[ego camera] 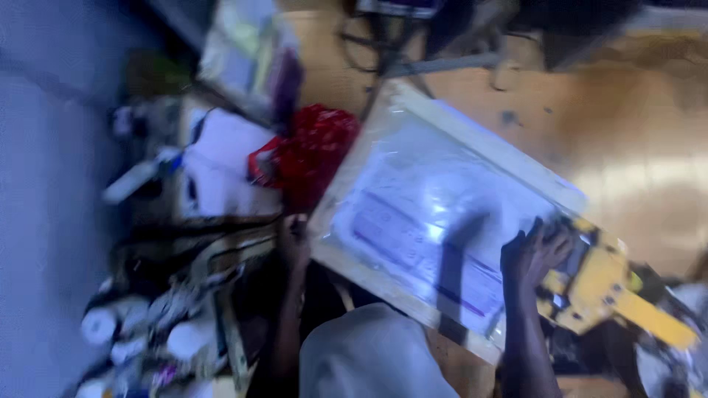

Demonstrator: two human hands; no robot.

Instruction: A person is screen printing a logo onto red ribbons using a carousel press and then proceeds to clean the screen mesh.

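Observation:
The picture is motion-blurred. A large flat white panel [435, 199] in a clear plastic cover, with printing on it, lies tilted across the middle. My left hand [293, 239] grips its left edge. My right hand [532, 254] holds its lower right edge, fingers curled over it, right beside a yellow power tool [605, 287] that sticks out from under the panel. My grey-clad torso [369, 354] shows below the panel.
A red crumpled bag [310, 151] lies by the panel's left edge, next to a white box [221, 166]. A wooden tabletop [634, 140] spreads to the right. Rolls and clutter [155, 324] fill the lower left. Cables and dark gear [413, 37] sit at the top.

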